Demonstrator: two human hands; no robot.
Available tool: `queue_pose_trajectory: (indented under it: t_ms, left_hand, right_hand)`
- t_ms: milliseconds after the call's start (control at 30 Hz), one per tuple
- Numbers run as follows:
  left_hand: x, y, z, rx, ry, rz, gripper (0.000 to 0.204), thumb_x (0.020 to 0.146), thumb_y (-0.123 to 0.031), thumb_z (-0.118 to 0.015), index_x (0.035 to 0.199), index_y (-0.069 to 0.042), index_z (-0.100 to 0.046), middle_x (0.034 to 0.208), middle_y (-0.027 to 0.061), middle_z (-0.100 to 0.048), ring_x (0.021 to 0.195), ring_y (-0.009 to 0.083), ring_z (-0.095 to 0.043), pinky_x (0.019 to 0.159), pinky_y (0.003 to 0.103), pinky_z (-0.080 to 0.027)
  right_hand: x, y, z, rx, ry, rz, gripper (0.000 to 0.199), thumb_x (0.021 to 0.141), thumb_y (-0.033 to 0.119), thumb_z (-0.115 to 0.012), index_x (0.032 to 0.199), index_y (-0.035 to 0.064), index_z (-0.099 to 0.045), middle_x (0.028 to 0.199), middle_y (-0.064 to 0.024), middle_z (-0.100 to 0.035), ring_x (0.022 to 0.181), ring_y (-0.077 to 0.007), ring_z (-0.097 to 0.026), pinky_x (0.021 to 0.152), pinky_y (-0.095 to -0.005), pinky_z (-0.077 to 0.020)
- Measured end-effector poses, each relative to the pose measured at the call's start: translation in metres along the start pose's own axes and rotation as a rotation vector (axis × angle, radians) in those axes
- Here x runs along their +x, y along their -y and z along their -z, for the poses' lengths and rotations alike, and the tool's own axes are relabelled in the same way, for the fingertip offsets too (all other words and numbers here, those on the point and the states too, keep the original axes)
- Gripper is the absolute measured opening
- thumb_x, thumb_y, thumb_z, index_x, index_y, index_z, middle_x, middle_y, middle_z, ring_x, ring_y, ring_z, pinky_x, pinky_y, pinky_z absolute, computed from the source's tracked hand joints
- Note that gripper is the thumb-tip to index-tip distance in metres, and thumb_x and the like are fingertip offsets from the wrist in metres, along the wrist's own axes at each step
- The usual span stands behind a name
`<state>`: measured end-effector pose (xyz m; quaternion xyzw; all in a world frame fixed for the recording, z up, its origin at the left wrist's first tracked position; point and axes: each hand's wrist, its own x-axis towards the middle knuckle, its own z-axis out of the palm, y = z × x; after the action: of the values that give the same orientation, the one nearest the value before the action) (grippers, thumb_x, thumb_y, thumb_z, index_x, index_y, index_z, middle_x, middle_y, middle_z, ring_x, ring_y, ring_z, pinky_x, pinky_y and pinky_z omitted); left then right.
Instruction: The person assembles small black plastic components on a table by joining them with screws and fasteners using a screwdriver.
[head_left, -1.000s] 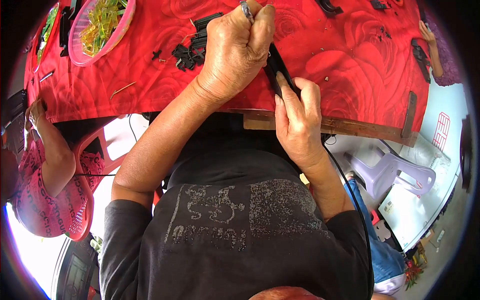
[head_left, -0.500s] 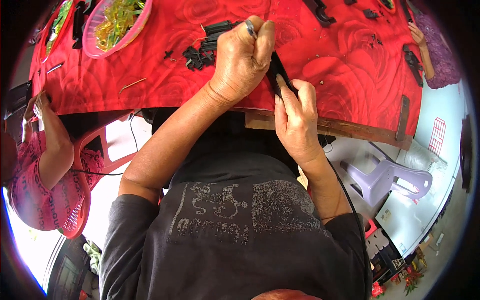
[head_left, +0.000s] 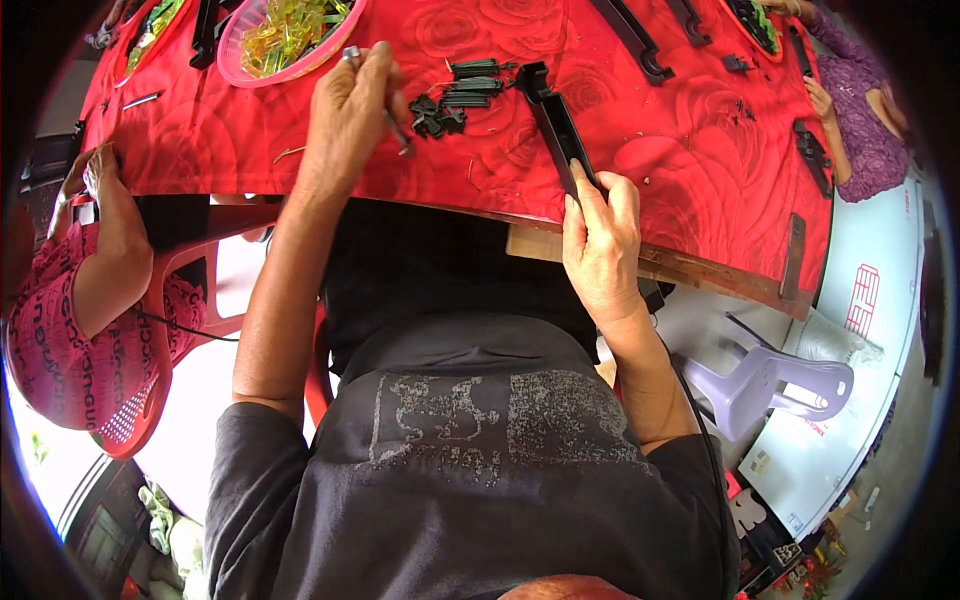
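Note:
My right hand [head_left: 603,245] is closed round the near end of a long black plastic channel piece [head_left: 552,120], thumb and forefinger along it. The piece slants up and left over the table, with a bracket-like end at the far side. To the left, my left hand [head_left: 345,125] is closed round a thin dark tool [head_left: 398,135], whose tip sticks out below the fingers. A silvery bit shows at the top of that hand; I cannot tell whether it is a ring or the tool's end. Between the hands lie a pile of small black parts [head_left: 438,118] and several dark narrow strips [head_left: 472,88].
A red rose-patterned cloth [head_left: 450,150] covers the table. A pink basket [head_left: 228,60] of yellow clear pieces stands far left. More black channel pieces [head_left: 632,38] lie far right. People sit at both sides; a lilac plastic stool [head_left: 745,385] stands at the right.
My left hand has moved left, away from the black channel piece, baring its far end and the strips. My right hand keeps its hold on the piece. The view has shifted slightly.

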<state>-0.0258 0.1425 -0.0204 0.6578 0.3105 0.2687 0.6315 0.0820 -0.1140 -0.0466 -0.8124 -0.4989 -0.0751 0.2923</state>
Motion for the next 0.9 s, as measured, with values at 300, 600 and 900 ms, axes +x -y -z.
queue_pose_trajectory:
  t_ms: [300, 600, 900]
  left_hand:
    - [0.022, 0.026, 0.043, 0.419, 0.056, -0.086, 0.031, 0.095, -0.028, -0.063, 0.098, 0.003, -0.061, 0.071, 0.0081, -0.063, 0.064, 0.0149, -0.061, 0.061, 0.031, -0.048]
    - [-0.010, 0.006, 0.013, 0.754, -0.195, -0.377, 0.030, 0.092, -0.023, -0.068, 0.106, 0.003, -0.065, 0.088, 0.0134, -0.067, 0.078, 0.0207, -0.064, 0.073, 0.034, -0.051]
    - [-0.069, 0.004, -0.066, -0.140, 0.325, 0.205, 0.033, 0.097, -0.022, -0.063, 0.112, 0.008, -0.060, 0.090, 0.0114, -0.070, 0.074, 0.0128, -0.067, 0.062, 0.027, -0.053]
  right_hand:
    - [0.001, 0.010, 0.004, -0.048, 0.004, -0.025, 0.039, 0.083, 0.000, -0.068, 0.122, 0.0003, -0.065, 0.106, -0.0186, -0.052, 0.097, -0.0354, -0.053, 0.085, -0.0432, -0.0472]
    - [-0.002, 0.010, 0.012, -0.002, -0.017, -0.093, 0.039, 0.084, 0.000, -0.068, 0.123, 0.0042, -0.067, 0.115, -0.0211, -0.059, 0.102, -0.0370, -0.061, 0.087, -0.0423, -0.0512]
    - [0.000, 0.026, 0.021, 0.054, -0.015, -0.117, 0.037, 0.085, -0.001, -0.067, 0.121, 0.0041, -0.068, 0.116, -0.0213, -0.060, 0.103, -0.0368, -0.063, 0.087, -0.0419, -0.0525]
